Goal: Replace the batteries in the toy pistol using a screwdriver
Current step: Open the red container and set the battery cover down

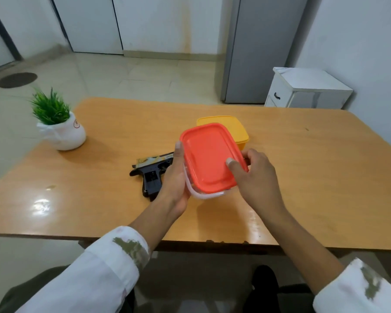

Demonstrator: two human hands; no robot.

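A clear plastic box with a red lid [209, 155] is held tilted above the wooden table [303, 177]. My left hand [175, 179] grips its left side, thumb along the lid's edge. My right hand [256, 175] holds the right side, with its thumb pressed on the lid. The black toy pistol [150, 175] lies flat on the table just left of my left hand, partly hidden by it. What the box contains cannot be made out. No screwdriver or batteries are in sight.
A yellow lidded box [235, 129] sits on the table just behind the red-lidded one. A small potted plant [59, 125] stands at the table's far left corner. A white cabinet [303, 89] and a grey fridge stand beyond the table.
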